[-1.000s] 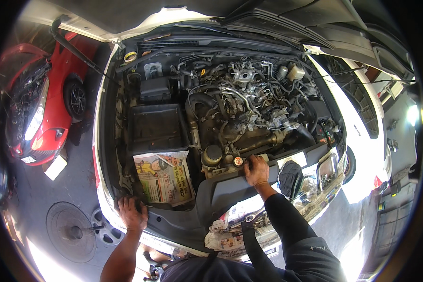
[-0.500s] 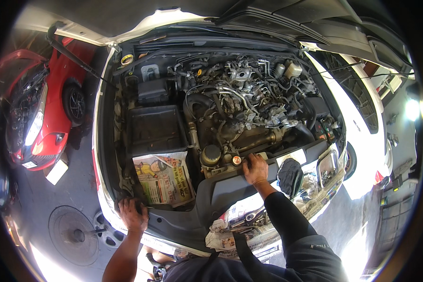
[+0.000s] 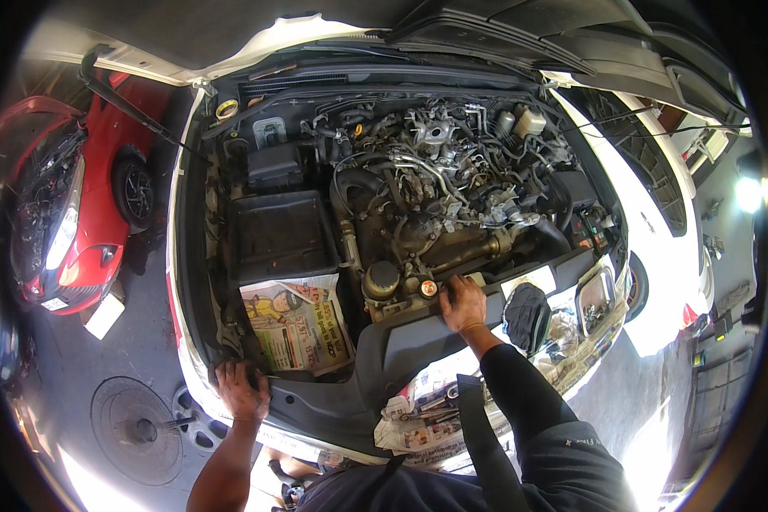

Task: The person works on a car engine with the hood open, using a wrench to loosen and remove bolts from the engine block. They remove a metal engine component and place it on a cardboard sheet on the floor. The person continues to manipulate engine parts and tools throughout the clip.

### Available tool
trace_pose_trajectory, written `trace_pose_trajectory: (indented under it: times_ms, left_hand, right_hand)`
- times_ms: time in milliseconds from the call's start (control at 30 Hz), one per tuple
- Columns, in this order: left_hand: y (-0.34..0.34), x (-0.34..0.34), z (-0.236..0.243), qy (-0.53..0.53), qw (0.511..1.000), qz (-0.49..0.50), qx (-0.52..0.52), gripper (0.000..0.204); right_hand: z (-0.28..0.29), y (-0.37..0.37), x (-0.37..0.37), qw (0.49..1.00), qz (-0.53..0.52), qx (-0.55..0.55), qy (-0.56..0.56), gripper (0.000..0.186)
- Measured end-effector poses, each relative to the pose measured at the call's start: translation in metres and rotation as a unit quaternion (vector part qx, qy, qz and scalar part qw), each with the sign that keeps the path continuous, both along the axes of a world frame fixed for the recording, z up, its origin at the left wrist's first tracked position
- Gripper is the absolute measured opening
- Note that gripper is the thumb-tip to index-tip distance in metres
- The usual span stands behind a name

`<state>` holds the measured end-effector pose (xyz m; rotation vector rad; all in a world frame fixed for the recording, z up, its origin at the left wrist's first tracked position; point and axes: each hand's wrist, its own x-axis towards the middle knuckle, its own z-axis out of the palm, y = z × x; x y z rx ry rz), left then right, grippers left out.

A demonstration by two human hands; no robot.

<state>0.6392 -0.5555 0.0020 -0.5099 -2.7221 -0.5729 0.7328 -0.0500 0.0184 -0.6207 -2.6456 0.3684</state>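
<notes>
My left hand (image 3: 241,389) rests on the front left corner of a white car's engine bay, its fingers spread and bent over the dark edge. A dark patch shows between its thumb and forefinger; I cannot make out what it is. My right hand (image 3: 463,305) leans on the black front panel (image 3: 405,337), fingers apart and bent over its rear edge, holding nothing I can see. Just left of it are a round cap with an orange-and-white top (image 3: 428,288) and a larger dark round cap (image 3: 381,279). Behind them lies the uncovered engine (image 3: 435,171).
An open black air filter box (image 3: 282,235) sits behind a newspaper sheet (image 3: 294,324). Tools and parts lie on newspaper (image 3: 414,431) along the front, beside a black cloth-like bundle (image 3: 527,317) and metal tray (image 3: 596,303). The raised bonnet (image 3: 222,34) hangs overhead; a red car (image 3: 94,213) stands left.
A dark strap hanging in front of me has swung up and to the right, over the newspaper. Both hands keep their places. The view has shifted slightly.
</notes>
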Motion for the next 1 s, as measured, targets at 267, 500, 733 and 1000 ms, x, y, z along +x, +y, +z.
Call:
trace_pose_trajectory:
  times_ms: [267, 500, 733, 1000]
  left_hand:
    - [0.0002, 0.0002, -0.0002, -0.013, 1.000, 0.011, 0.009, 0.022]
    - [-0.0010, -0.0001, -0.0021, -0.006, 1.000, 0.002, -0.004, 0.020]
    - [-0.0019, -0.0010, -0.0060, -0.008, 1.000, 0.002, 0.021, 0.019]
    - [-0.0004, 0.0002, -0.0001, -0.025, 0.999, -0.002, 0.024, 0.019]
  right_hand:
    - [0.0022, -0.0011, 0.0005, 1.000, 0.000, 0.000, -0.008, 0.025]
    - [0.0019, -0.0008, 0.0001, 1.000, -0.002, -0.003, -0.014, 0.024]
    - [0.0001, -0.0007, -0.0012, 1.000, -0.002, 0.002, -0.007, 0.022]
    - [-0.0028, 0.0006, -0.0005, 1.000, 0.005, 0.008, 0.008, 0.023]
